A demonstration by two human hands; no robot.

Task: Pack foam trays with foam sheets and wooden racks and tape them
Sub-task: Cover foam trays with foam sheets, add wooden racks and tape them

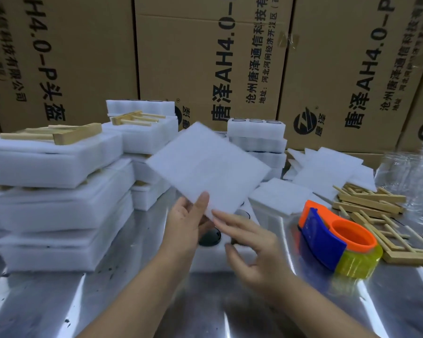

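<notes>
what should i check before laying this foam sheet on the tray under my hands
1. Foam sheet in left hand grip: ok, thumb on its lower corner.
2. Right hand on sheet: not ok, fingers spread, one fingertip at the edge.
3. Foam tray under the hands: ok, lying flat.
4. Tray pockets all filled: cannot tell, hands hide them.
5. Tape dispenser nearby: ok, right of the tray.
</notes>
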